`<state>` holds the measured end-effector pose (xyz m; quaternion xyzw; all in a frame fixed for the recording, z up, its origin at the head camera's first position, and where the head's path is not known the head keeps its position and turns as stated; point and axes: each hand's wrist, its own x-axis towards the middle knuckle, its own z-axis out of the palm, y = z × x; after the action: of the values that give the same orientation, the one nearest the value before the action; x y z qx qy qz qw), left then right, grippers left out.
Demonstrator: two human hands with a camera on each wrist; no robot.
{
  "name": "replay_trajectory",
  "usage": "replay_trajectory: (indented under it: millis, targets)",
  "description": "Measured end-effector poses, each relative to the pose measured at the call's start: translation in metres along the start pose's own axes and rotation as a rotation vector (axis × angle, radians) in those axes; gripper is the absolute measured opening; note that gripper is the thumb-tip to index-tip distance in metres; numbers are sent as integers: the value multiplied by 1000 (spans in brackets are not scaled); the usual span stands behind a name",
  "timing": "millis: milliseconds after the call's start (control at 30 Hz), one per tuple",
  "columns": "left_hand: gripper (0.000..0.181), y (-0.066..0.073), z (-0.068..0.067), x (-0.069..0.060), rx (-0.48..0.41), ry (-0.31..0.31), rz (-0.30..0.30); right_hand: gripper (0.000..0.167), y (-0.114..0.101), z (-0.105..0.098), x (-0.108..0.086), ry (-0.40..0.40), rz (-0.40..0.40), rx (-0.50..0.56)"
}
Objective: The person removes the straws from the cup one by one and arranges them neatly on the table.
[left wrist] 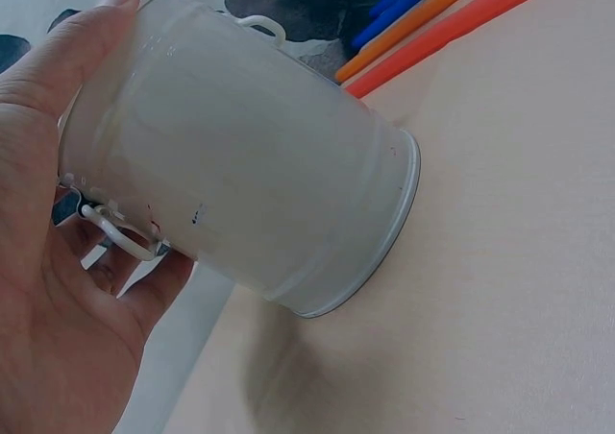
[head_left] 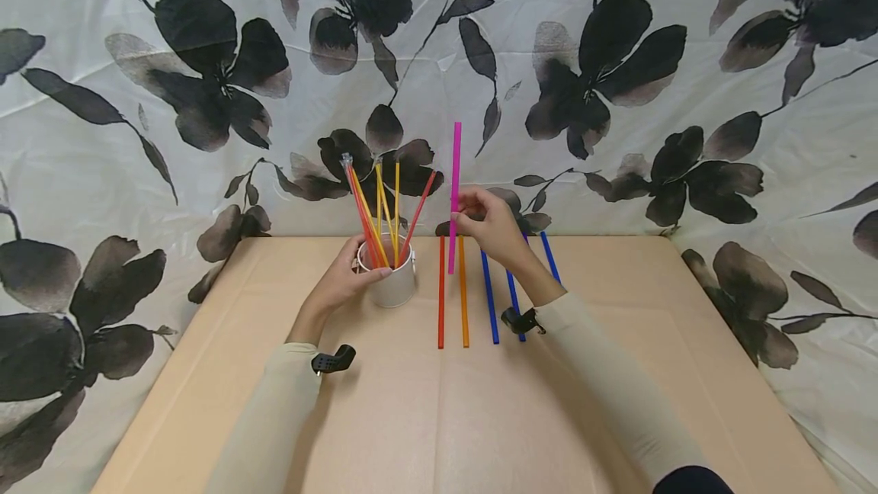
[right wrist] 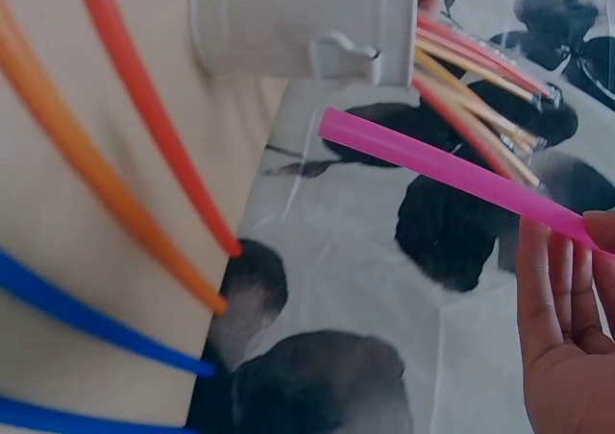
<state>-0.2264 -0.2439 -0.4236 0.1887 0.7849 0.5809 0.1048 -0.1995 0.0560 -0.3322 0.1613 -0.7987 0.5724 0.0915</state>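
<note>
My left hand (head_left: 339, 277) grips a small white metal bucket (head_left: 392, 293), thumb at the front of its rim and fingers round the far side. Several red and yellow straws (head_left: 397, 197) stand in the bucket, leaning different ways; some have clear, shiny tops. To the right, my right hand (head_left: 490, 227) pinches a pink straw (head_left: 456, 166) near its middle. That straw is held nearly upright in the air, apart from the bucket. In the right wrist view the free end of the pink straw (right wrist: 413, 154) points toward the bucket (right wrist: 288, 31).
On the wooden table (head_left: 384, 418), right of the bucket, lie a red straw (head_left: 441, 296), an orange straw (head_left: 465, 296) and several blue straws (head_left: 490, 303), roughly side by side. My right forearm passes over some blue ones. A floral cloth (head_left: 480, 82) hangs behind the table.
</note>
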Motion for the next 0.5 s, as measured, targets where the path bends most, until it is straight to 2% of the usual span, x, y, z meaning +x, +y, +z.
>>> replay_trajectory:
  millis: [200,433,500]
  targets:
    - [77,-28,-1,9,11,23,19,29,13,-14,-7,-14,30,-18]
    - [77,-30,-2,10,3,15,19,33,27,-31,-12,-52,98,34]
    - [78,-29,-2,10,-1,7,18,33,38,-37,-12,-62,122,47]
